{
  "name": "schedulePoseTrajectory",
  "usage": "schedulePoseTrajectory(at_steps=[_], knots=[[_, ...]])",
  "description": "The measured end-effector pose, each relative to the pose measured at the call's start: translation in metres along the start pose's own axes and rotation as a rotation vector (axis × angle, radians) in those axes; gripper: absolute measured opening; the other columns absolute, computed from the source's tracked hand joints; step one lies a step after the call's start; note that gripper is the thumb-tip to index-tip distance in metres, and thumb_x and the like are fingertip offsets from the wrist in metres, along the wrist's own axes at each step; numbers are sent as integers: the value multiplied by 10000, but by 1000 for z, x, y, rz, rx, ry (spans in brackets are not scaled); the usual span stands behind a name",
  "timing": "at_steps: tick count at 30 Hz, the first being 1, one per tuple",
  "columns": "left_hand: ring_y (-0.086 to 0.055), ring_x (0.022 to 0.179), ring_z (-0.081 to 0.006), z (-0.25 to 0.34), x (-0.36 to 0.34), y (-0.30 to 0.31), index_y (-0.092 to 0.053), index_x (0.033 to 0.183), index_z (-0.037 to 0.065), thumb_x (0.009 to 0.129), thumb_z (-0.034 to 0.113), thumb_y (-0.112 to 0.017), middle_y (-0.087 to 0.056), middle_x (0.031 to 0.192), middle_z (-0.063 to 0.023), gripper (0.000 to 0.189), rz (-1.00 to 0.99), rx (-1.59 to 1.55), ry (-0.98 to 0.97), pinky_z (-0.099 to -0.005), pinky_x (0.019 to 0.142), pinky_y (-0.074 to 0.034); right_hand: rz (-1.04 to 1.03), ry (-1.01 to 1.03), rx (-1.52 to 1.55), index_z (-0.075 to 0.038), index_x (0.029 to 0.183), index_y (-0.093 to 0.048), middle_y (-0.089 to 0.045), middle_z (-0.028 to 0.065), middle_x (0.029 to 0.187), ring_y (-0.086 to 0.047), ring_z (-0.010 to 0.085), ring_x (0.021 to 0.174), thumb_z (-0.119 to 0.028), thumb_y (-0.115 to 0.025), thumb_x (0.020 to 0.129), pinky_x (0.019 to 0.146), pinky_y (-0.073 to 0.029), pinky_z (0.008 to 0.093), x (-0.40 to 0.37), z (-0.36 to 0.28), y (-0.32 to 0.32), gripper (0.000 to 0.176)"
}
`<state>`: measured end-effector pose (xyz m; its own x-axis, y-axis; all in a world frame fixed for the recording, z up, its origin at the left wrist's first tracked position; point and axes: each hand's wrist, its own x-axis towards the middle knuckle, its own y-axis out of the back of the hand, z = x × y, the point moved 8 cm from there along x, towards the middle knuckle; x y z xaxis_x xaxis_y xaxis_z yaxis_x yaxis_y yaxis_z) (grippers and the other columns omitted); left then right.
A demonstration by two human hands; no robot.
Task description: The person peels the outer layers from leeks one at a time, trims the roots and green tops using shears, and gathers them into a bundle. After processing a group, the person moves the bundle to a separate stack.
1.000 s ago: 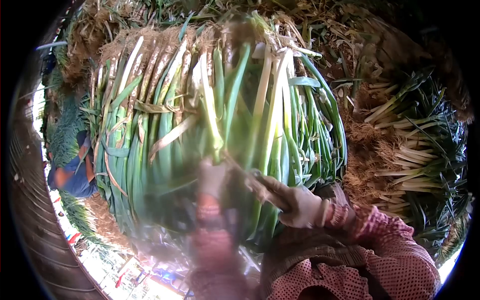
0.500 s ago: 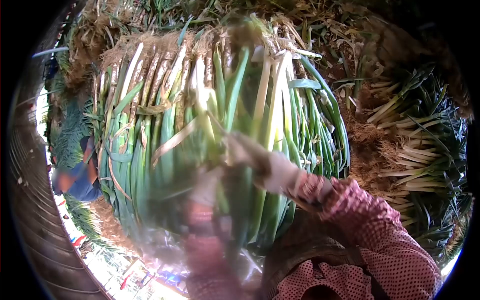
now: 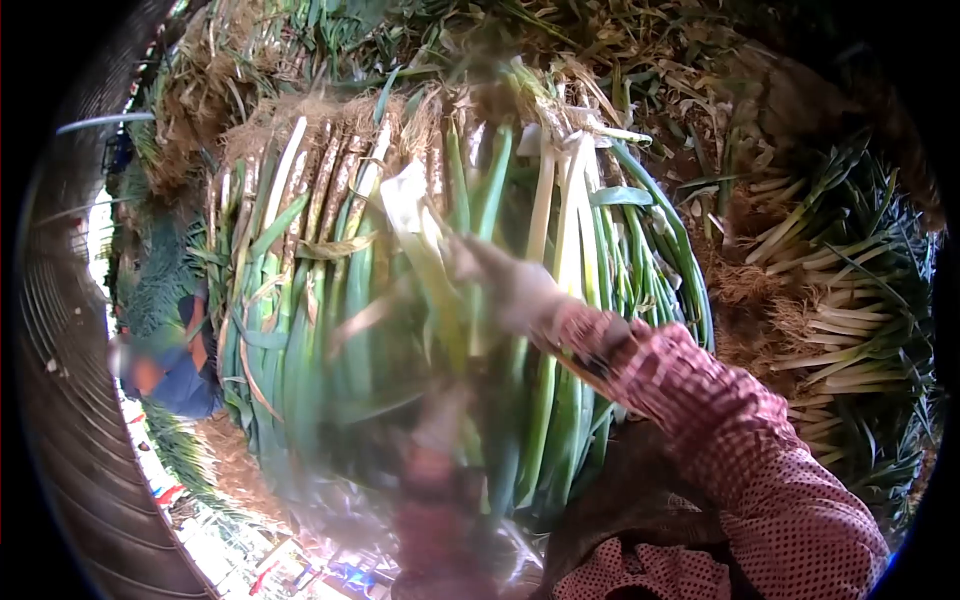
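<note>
A thick green onion (image 3: 428,255) with a white base stands out in front of a wide row of others. Its green lower part runs down to my left hand (image 3: 440,410), a blurred shape that looks closed around it. My right hand (image 3: 515,290) is beside the same stalk, its fingers drawn together close to the white part. Whatever those fingertips pinch is too smeared to name. Behind both hands lies the row of green onions (image 3: 295,330), roots toward the far side and leaves toward me. Several stalks carry brown soil; those right of centre (image 3: 570,220) look white and clean.
More green onions (image 3: 840,320) with bushy roots lie at the right. Loose leaf scraps (image 3: 640,60) cover the ground beyond the row. Ribbed dark sheeting (image 3: 70,400) curves along the left, near another person (image 3: 175,365). Clear plastic (image 3: 345,510) lies at the near edge.
The view has shifted, so the row appears slightly farther right and lower. The held stalk's white end leans more to the left. My left hand appears lower; my right hand stays close to the stalk.
</note>
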<state>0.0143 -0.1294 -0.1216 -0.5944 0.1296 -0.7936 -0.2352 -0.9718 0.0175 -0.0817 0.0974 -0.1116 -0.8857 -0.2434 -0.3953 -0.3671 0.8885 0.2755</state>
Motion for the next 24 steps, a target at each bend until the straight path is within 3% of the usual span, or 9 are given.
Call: schedulePoseTrajectory(at_steps=[3,5,9,10,12,15,18,22,24], knots=[[-599,567,-168,16,-20,-23,-656,1158,7,856,151,-679,-712,852,-88,336,-29,-31,136,-305,487,-484,60,-25,115,-104,1623,-198,-643,157,1351,-677,301,1157,-283,-716,905,1004,-544,379,29,-17,20,903],[-620,585,-186,-12,-11,-17,-654,1142,-3,865,196,-708,-701,829,-99,346,-98,221,-65,-344,507,-498,1,49,138,-106,1624,-228,-654,169,1337,-669,290,1186,-165,-691,893,1003,-541,369,11,-25,18,867],[-675,703,-394,52,-31,-63,-685,1018,28,908,331,-710,-694,883,-201,323,-91,1391,-424,-489,669,-532,-178,65,359,-131,1638,-231,-624,108,1377,-603,183,1205,81,-622,737,1056,-478,298,-43,-20,11,1005],[-667,808,-436,77,-19,-42,-701,965,69,926,328,-679,-696,951,-211,263,101,1317,-254,-495,755,-537,-169,84,548,-124,1639,-236,-600,70,1390,-563,119,1197,127,-589,725,1057,-446,248,-44,-9,10,1011],[-684,911,-423,161,-8,12,-709,1023,98,950,329,-636,-712,995,-215,253,684,1231,-323,-486,848,-533,-56,129,442,-154,1645,-192,-627,108,1278,-606,177,1098,48,-623,747,986,-491,290,-38,7,6,1016],[-676,1052,-401,222,39,76,-688,1121,106,973,344,-596,-712,1101,-219,295,903,1246,-363,-479,925,-527,-2,203,160,-217,1652,-117,-732,174,975,-735,313,849,-119,-687,793,813,-610,397,-41,-10,12,1036],[-639,1183,-386,227,65,87,-656,1189,90,980,357,-581,-669,1263,-217,348,719,1501,31,-473,970,-523,-195,-5,42,-184,1654,-93,-728,153,943,-732,283,794,-169,-662,849,782,-626,388,-71,-24,3,985],[-659,1154,-379,230,54,57,-653,1179,78,916,454,-662,-677,1236,-224,460,542,1766,-51,-464,986,-521,-323,-125,200,-180,1657,-69,-695,144,1161,-714,237,973,-128,-653,825,893,-604,379,-106,-37,8,1017],[-681,1115,-365,237,37,27,-656,1145,65,874,538,-696,-699,1169,-231,547,499,1838,-92,-456,960,-534,-225,112,378,-186,1658,-76,-691,149,1188,-708,240,958,-99,-632,816,891,-594,373,-104,-19,-15,1013]])
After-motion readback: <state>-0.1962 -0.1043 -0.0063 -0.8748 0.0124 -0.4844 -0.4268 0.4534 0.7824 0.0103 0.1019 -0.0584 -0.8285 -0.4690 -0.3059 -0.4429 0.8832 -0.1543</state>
